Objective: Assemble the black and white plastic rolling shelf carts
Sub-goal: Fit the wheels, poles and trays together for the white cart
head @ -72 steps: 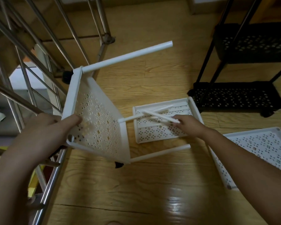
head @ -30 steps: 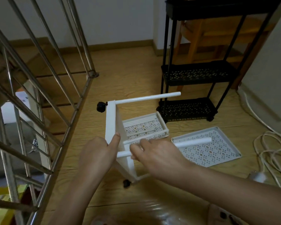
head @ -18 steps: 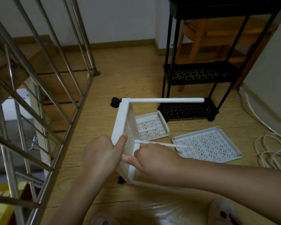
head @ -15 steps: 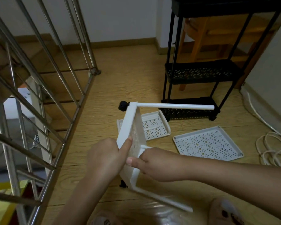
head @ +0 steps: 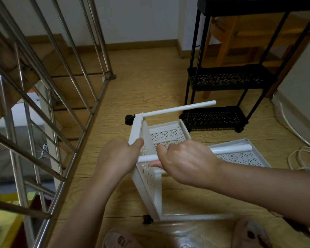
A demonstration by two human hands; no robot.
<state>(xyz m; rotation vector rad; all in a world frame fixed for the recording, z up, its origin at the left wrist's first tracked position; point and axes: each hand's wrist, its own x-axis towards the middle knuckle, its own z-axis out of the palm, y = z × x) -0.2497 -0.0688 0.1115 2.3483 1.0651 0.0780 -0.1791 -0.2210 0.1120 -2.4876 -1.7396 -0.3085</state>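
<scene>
Two carts in play, and we start with the big one: the black cart (head: 222, 79) stands built at the back right. Nearer us, the white one is only part made. Its shelf (head: 149, 185) is tipped on edge on the floor (head: 150, 86), perforated face turned to our right. A far pole (head: 177, 109) juts right from its top far corner, a low pole (head: 195, 217) from the bottom near corner. Two spare trays lie flat beyond: the left tray (head: 168, 136) just behind the shelf, the right tray (head: 243, 156) past our right wrist.

Now the hands. Our left hand (head: 118, 158) grips the shelf's upper rim, thumb pressed along the edge, bracing it. Our right hand (head: 183, 161) is curled round a loose pole (head: 231, 150), fist near its left end. That pole lies almost level, long axis left to right, roughly in line with the fitted ones, its left tip at the shelf's face just below our left thumb. We judge the socket lies just left of that tip, so the right hand pushes leftward along the pole's own line while the left holds against it. Whether the tip is seated, we can't tell. Smallest of all: a black caster (head: 129, 119) at the far corner.
</scene>
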